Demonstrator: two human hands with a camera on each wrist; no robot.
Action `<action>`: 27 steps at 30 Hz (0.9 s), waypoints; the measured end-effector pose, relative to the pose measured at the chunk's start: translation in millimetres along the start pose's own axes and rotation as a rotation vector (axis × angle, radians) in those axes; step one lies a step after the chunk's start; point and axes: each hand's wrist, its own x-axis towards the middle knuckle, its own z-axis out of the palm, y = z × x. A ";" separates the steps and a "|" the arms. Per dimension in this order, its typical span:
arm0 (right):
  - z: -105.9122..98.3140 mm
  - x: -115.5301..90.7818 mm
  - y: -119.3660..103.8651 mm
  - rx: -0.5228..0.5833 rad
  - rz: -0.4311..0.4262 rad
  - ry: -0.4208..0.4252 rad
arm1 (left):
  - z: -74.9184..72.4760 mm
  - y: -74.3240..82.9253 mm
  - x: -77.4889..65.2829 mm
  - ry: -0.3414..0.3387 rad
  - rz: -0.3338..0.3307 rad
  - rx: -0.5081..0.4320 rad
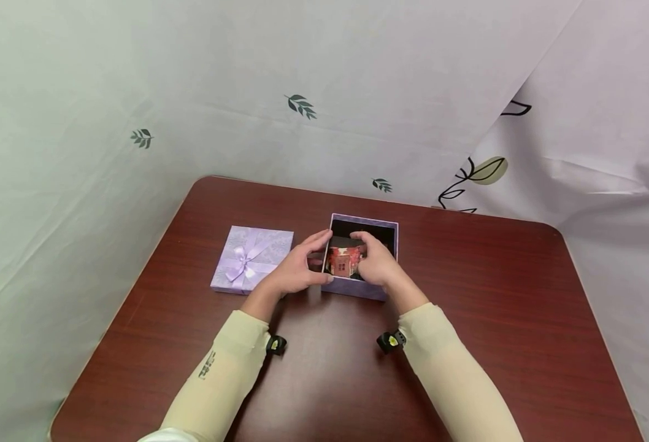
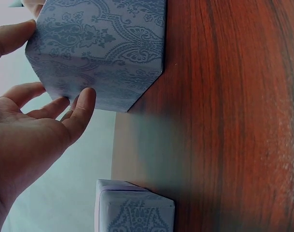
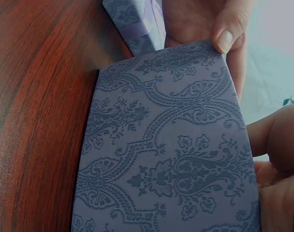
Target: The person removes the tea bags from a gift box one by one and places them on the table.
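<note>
Box work, centre of the head frame. We see the purple box [image 1: 354,288] open on the table [image 1: 495,319], with the red canister [image 1: 343,264] inside its left half, dark top upward. Whether it rests on the box floor we cannot tell.

Step in hand, by our judgement: positioning the canister within the box; these frames alone do not settle whether it is going in or coming out.

Right hand [image 1: 380,261]: reaches over the right part of the box, curled about the canister's right side; we read this as a grip, though the fingertips are partly hidden.

Left hand [image 1: 293,268]: fingers loose and spread along the left wall, thumb at the near-left corner. We take it to be steadying the box.

Next move, we judge, calls for keeping the canister level and clear of the rims.

Containers: the box interior looks black; the far right portion is dark, its contents unclear. The lid [image 1: 269,245], bow on top, lies left of centre, apart from the box.
</note>
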 end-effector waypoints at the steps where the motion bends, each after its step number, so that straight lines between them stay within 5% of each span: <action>1: 0.4 0.7 0.4 -0.005 0.001 -0.008 | 0.0 0.0 0.0 -0.001 0.000 -0.001; 16: 5.4 5.5 1.8 -0.116 -0.019 -0.029 | 0.5 3.1 -0.4 -0.009 -0.002 -0.032; 27: 4.9 6.8 -1.4 -0.175 0.004 -0.052 | 0.9 39.3 -8.3 -0.006 -0.001 -0.042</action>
